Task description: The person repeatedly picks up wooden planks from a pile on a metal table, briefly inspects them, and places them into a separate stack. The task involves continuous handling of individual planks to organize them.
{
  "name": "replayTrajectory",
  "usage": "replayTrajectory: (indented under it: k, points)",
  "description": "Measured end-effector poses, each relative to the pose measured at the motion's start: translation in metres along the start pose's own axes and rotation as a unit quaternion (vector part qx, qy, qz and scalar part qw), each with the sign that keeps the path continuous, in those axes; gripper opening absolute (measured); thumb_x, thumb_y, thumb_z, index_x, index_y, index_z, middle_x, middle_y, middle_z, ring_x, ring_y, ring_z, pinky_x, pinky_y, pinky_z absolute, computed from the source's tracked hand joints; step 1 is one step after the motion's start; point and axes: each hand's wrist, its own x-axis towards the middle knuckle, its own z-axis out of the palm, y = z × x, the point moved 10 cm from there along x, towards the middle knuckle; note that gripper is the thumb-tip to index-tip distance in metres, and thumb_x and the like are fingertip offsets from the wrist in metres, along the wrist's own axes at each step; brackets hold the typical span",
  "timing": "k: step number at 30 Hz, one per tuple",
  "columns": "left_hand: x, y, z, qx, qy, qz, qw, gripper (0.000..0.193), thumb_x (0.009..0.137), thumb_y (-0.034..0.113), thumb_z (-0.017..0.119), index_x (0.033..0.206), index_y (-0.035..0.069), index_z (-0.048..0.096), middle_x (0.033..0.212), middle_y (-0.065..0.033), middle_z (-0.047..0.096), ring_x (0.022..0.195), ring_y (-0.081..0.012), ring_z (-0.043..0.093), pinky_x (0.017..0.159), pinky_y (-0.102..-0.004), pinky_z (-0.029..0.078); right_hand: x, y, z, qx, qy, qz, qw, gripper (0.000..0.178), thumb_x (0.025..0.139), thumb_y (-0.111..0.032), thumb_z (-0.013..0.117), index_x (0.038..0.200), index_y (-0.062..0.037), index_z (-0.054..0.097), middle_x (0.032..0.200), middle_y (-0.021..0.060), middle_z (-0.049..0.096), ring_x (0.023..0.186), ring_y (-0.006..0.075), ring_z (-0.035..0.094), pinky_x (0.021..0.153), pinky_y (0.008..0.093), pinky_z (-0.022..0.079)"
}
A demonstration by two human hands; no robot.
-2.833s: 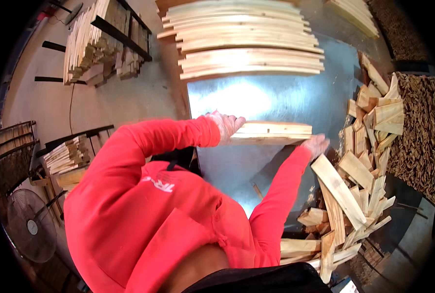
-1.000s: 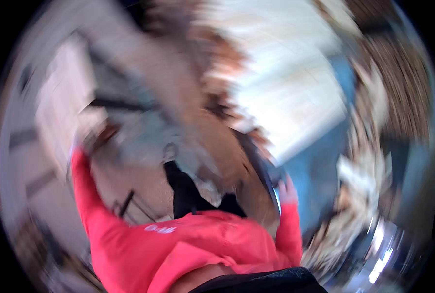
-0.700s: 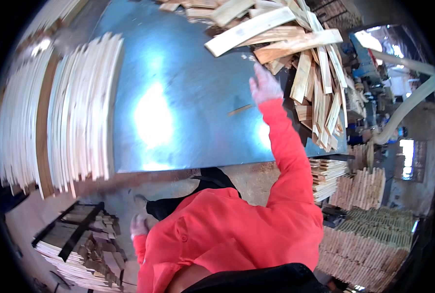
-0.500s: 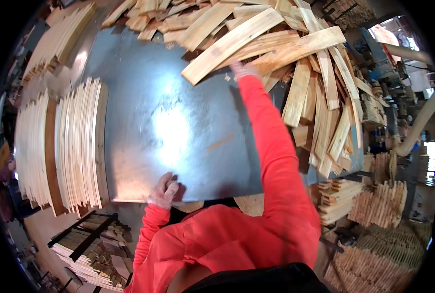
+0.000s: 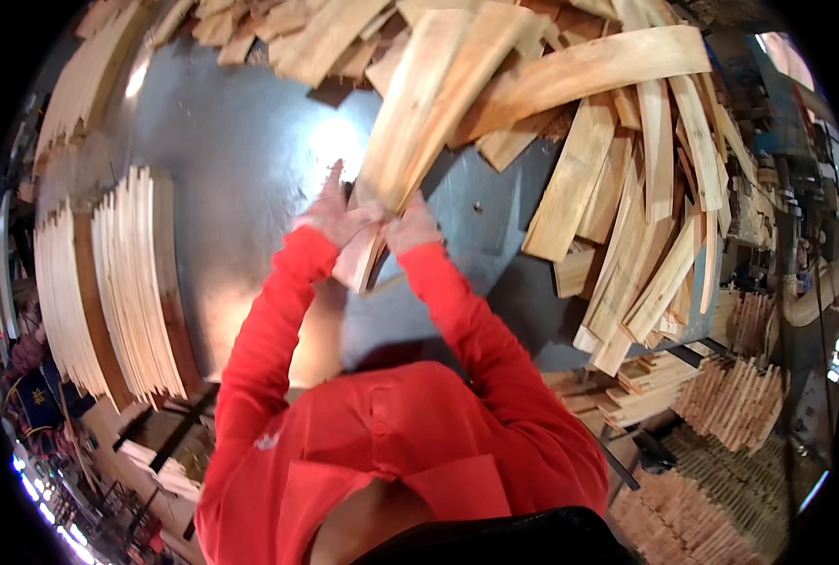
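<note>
Two long wooden boards (image 5: pixel 412 113) lie side by side over the blue-grey tabletop (image 5: pixel 241 141), their far ends resting on a loose heap. My left hand (image 5: pixel 337 217) is at the left edge of their near part, forefinger stretched out and thumb across the wood. At the right edge, my right hand (image 5: pixel 414 226) grips the same boards, its fingertips partly hidden. The near end of the wood sticks out between my wrists. Just right of these boards, another curved-looking board (image 5: pixel 589 71) lies across the heap.
A heap of loose boards (image 5: pixel 617 217) spreads along the far and right sides of the table. Neat rows of boards on edge (image 5: pixel 137 282) stand at the left, with another stack (image 5: pixel 95 80) behind. Below the right edge are more stacked boards (image 5: pixel 730 395).
My right hand has come back from the heap toward me with the boards, which have swung to point more away from me. My left hand has moved up from the table's near edge onto them.
</note>
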Motion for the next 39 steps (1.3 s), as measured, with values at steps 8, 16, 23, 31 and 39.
replayTrajectory:
  k: [8,16,23,31,39]
  points:
    - [-0.036,-0.080,0.103,-0.343,-0.234,-0.088,0.905,0.050,0.081,0.032,0.061,0.118,0.000,0.059,0.103,-0.0140,0.066,0.090,-0.0234,0.064,0.086,-0.0349,0.050,-0.079,0.018,0.020,0.368,-0.138,0.030,0.919,0.088,0.075,-0.008,0.072,0.145,-0.0110,0.019,0.105,0.0051,0.058,0.089,0.0147,0.058,0.080,0.0288,0.051]
    - [-0.075,-0.082,0.082,-0.511,-0.106,-0.135,0.843,0.044,0.084,0.031,0.067,0.113,-0.001,0.060,0.096,-0.0118,0.067,0.087,-0.0187,0.063,0.083,-0.0316,0.051,-0.113,0.047,-0.024,-0.174,-0.045,0.067,0.981,0.093,0.076,-0.052,0.070,0.147,-0.0134,0.025,0.120,0.0208,0.057,0.100,0.0302,0.062,0.084,0.0376,0.051]
    - [-0.101,-0.099,0.105,-0.491,-0.051,-0.069,0.867,0.055,0.080,0.022,0.072,0.128,0.002,0.054,0.114,-0.0101,0.064,0.105,-0.0202,0.059,0.093,-0.0326,0.046,-0.025,-0.055,-0.110,-0.093,0.146,-0.076,0.982,0.079,0.081,-0.038,0.066,0.137,0.0041,0.030,0.136,0.0248,0.045,0.126,0.0349,0.046,0.105,0.0384,0.036]
    - [-0.118,-0.077,0.099,-0.668,-0.071,-0.201,0.713,0.046,0.079,0.029,0.071,0.115,0.003,0.059,0.099,-0.0128,0.068,0.084,-0.0248,0.068,0.078,-0.0389,0.055,0.168,-0.044,-0.215,0.130,0.156,-0.108,0.973,0.055,0.085,-0.038,0.067,0.120,0.0027,0.056,0.107,0.0152,0.064,0.094,0.0269,0.063,0.078,0.0360,0.055]
    - [-0.117,-0.125,0.028,-0.516,0.214,-0.116,0.821,0.043,0.074,0.018,0.074,0.110,0.003,0.056,0.093,-0.0105,0.068,0.080,-0.0234,0.068,0.076,-0.0366,0.055,-0.061,-0.041,-0.113,-0.320,0.164,-0.081,0.929,0.081,0.074,-0.039,0.076,0.134,0.0036,0.042,0.126,0.0237,0.051,0.113,0.0402,0.053,0.097,0.0461,0.044]
